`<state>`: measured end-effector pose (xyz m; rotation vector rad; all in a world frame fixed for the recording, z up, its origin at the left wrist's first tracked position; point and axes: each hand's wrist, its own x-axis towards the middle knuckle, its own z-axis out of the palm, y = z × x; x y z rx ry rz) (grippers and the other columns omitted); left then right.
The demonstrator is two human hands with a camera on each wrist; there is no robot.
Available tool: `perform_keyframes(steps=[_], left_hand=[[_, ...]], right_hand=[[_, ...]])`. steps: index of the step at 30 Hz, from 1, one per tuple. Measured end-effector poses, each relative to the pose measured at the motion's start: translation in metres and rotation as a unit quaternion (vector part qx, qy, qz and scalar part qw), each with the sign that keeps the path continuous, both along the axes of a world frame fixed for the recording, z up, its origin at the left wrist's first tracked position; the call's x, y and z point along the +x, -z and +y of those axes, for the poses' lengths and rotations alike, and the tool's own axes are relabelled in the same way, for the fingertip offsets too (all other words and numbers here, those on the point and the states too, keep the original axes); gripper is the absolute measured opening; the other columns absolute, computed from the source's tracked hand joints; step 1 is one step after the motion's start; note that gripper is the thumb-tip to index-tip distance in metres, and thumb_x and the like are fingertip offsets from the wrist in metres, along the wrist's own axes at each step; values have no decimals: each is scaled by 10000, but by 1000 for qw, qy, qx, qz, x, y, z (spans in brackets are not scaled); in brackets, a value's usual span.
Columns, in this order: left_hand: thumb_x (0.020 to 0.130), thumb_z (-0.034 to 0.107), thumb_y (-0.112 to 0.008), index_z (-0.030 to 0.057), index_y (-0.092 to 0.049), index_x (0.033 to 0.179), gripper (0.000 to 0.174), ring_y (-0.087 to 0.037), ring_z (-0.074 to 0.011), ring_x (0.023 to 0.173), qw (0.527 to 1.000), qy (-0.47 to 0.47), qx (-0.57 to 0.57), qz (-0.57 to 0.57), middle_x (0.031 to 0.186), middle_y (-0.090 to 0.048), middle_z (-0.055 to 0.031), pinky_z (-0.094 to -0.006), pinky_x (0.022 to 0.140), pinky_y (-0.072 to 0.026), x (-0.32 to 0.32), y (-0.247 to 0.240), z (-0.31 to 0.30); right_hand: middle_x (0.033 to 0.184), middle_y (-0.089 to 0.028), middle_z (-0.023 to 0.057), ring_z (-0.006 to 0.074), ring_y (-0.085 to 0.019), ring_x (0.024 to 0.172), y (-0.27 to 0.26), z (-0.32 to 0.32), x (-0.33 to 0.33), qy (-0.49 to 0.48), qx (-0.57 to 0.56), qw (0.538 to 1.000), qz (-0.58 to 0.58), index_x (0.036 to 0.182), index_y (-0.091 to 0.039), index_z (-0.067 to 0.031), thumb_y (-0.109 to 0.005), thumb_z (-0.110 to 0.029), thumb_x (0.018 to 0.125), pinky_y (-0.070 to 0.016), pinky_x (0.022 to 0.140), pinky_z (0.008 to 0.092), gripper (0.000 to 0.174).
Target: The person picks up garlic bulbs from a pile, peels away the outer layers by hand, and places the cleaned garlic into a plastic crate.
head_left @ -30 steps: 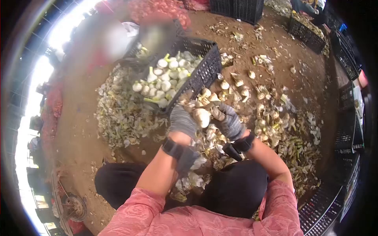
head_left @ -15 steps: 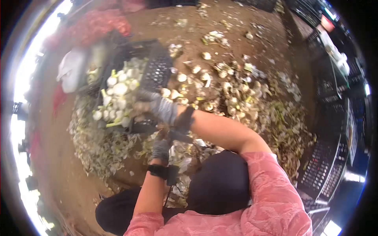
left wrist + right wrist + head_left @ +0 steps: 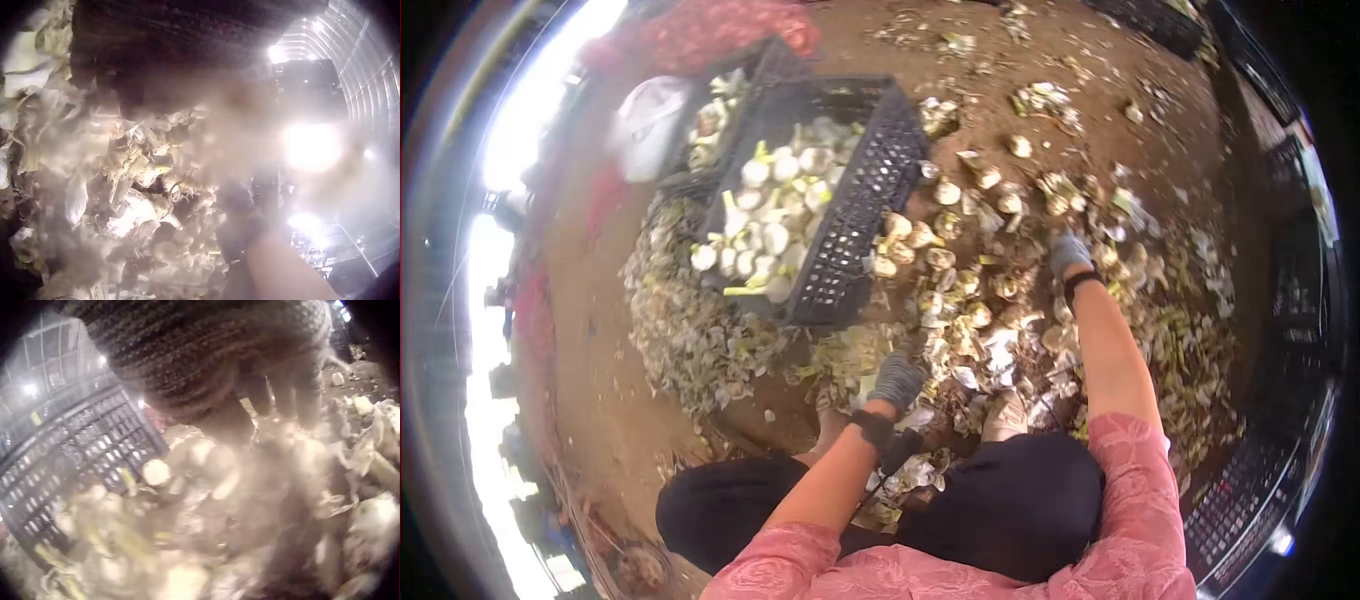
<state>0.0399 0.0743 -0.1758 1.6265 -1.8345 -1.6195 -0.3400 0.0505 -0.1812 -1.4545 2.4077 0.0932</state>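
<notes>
My right hand (image 3: 1070, 254), in a grey knit glove, is stretched out over the loose garlic bulbs (image 3: 1106, 256) on the ground. In the right wrist view the glove (image 3: 212, 356) fills the top, its separated fingers pointing down among blurred bulbs. Low in front of my knees is my gloved left hand (image 3: 897, 382), above peelings (image 3: 845, 355); its fingertips are hidden in the head view. The left wrist view shows the dark glove (image 3: 169, 56) over dry peelings (image 3: 134, 212), too blurred to tell what it holds.
A black crate (image 3: 855, 220) of white trimmed bulbs (image 3: 775, 238) stands left of centre, tilted, beside a second crate. Peelings heap (image 3: 700, 330) lies at its near left side. Red net sacks (image 3: 720, 35) lie at the back; more crates (image 3: 1240, 510) line the right.
My right hand went to the crate's near side, then swung out right to the loose bulbs. The bulb between my hands a second ago is gone from there. My left hand is lower.
</notes>
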Motion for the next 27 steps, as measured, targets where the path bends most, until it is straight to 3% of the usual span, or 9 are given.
perform_keyframes(steps=[6,7,8,10,13,15,17,19,27], left_hand=[[823,78,-545,95,-479,1174,358,-494,-156,937,982,-93,44,161,1089,-522,-58,-277,801,-441,-37,-40,-3],[844,21,-504,116,-479,1169,339,-459,-100,870,946,-137,107,274,1050,-492,5,-244,789,-444,-46,-56,-5],[869,21,-470,157,-405,1259,419,-471,-109,937,950,-121,123,259,1135,-480,3,-244,850,-434,-57,-72,-6],[896,48,-424,150,-370,1289,410,-463,-110,981,965,-62,65,248,1177,-462,-4,-248,875,-428,-75,-103,0],[880,0,-428,52,-317,1318,455,-418,-137,1103,948,6,114,296,1286,-380,-57,-253,902,-417,-79,-102,-6],[787,47,-607,44,-438,1220,464,-554,-151,879,894,-75,69,437,1072,-549,-91,-242,783,-492,-89,-94,1],[776,-40,-591,7,-485,1151,392,-542,-119,894,853,-99,127,496,1024,-571,-62,-243,799,-465,-90,-97,7],[806,-6,-574,8,-515,1109,309,-551,-124,883,956,6,-95,279,980,-584,-55,-261,804,-466,-85,-119,10],[737,121,-700,13,-447,1159,504,-516,-145,936,936,0,43,349,1056,-520,-72,-278,843,-433,-80,-133,7]], right_hand=[[1122,-566,138,320,-568,952,45,12,-20,146,-82,972,-168,1067,-561,-102,-602,-178,764,-477,767,370,315],[1080,-587,107,294,-588,871,33,16,0,291,-136,798,-510,1077,-559,-108,-630,-158,751,-492,704,357,337],[1038,-608,77,267,-608,789,23,28,28,394,-170,487,-761,1087,-557,-114,-658,-137,738,-507,641,343,364],[997,-599,90,183,-595,719,-54,47,101,237,-203,594,-742,1236,-440,-107,-701,-181,734,-499,551,264,571],[970,-598,95,148,-591,731,-86,69,148,212,-138,588,-768,1249,-380,14,-675,-293,762,-487,543,246,646],[940,-602,98,142,-590,735,-95,81,150,217,-110,662,-709,1221,-421,5,-617,-325,806,-481,551,257,565],[901,-621,119,199,-582,820,-69,98,140,-48,-320,840,-435,1104,-538,0,-569,-336,837,-463,742,289,431],[945,-621,127,200,-572,859,-79,96,133,115,-242,759,-593,1095,-542,16,-569,-304,846,-442,783,289,407],[785,-565,7,84,-489,647,-136,96,150,136,-251,661,-694,967,-568,-21,-648,-376,777,-399,548,218,411]])
